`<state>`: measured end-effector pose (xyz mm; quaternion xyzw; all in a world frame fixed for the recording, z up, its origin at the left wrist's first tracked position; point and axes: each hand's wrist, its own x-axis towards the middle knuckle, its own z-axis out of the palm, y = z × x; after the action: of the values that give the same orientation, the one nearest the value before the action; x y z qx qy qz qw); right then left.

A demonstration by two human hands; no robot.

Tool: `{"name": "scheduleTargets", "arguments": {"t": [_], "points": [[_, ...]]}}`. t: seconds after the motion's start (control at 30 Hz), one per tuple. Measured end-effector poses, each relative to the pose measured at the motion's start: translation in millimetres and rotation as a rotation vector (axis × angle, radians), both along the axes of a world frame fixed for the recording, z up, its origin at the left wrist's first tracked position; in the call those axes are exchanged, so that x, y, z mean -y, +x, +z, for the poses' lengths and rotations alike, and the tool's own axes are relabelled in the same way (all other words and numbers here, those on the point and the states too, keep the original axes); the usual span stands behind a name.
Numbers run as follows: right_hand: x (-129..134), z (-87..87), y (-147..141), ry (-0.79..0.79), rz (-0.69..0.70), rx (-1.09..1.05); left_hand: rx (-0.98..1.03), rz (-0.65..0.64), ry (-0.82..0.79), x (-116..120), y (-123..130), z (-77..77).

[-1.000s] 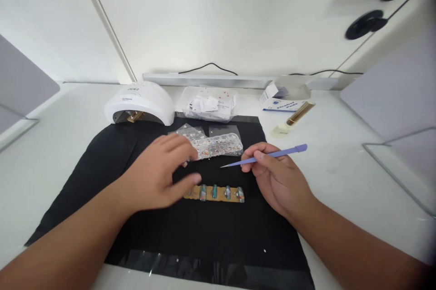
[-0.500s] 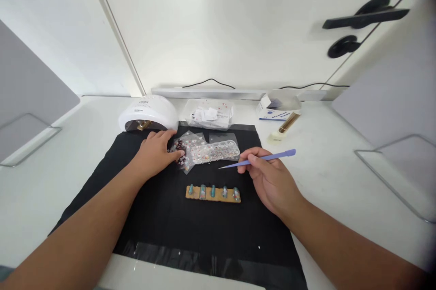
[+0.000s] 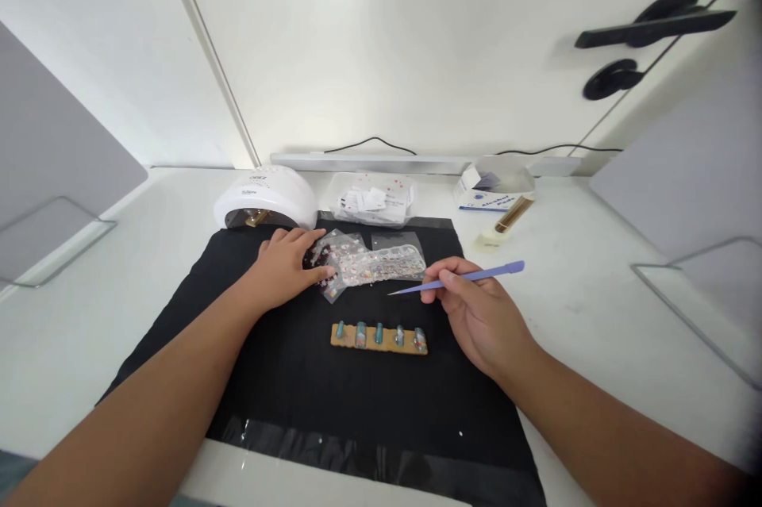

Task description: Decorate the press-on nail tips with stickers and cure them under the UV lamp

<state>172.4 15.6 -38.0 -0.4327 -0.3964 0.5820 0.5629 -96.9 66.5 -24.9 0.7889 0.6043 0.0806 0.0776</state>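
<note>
One purple pointed tool (image 3: 485, 273) is pinched by right hand (image 3: 485, 320); left hand (image 3: 286, 267) is spread at clear packets (image 3: 334, 289); five nail tips (image 3: 379, 334) are lined on one strip (image 3: 389, 339).

Measured from the nail strip (image 3: 379, 339), open black mat (image 3: 357, 404) spread from 5 round to 8 o'clock. A narrower band lay at 12, bounded beyond by the clear rhinestone case (image 3: 393, 263); the purple pointed tool (image 3: 476, 275) reached over its right side. The left hand (image 3: 286, 269) blocked 10 o'clock, the right hand (image 3: 482, 316) between 2 and 3. Farther back, the nail lamp (image 3: 267, 193) stood at 11, the alcohol pads box (image 3: 491, 193) at 1.
</note>
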Motion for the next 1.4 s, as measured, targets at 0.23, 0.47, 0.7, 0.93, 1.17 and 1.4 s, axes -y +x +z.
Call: {"name": "scheduleTargets", "arguments": {"t": [0.23, 0.47, 0.7, 0.93, 1.17, 1.4], "points": [[-0.6, 0.2, -0.6, -0.007, 0.002, -0.009, -0.021, -0.041, -0.028, 0.8, 2.5, 0.3], [0.7, 2.8, -2.1, 0.011, 0.011, -0.011, -0.041, -0.047, -0.035, 0.1, 2.3, 0.6], [-0.3, 3.1, -1.4, 0.007, 0.009, -0.007, -0.058, -0.090, -0.056, 1.3, 2.8, 2.7], [-0.3, 3.7, -1.9, 0.006, 0.001, -0.005, -0.059, -0.089, -0.045, 2.5, 5.1, 3.2], [1.1, 5.5, -1.3, 0.007, -0.003, 0.006, -0.039, -0.042, 0.028, 1.7, 4.0, 1.2], [-0.5, 3.5, -1.7, 0.002, -0.007, -0.005, 0.099, -0.021, -0.018, 5.1, 5.6, 6.0]]}}
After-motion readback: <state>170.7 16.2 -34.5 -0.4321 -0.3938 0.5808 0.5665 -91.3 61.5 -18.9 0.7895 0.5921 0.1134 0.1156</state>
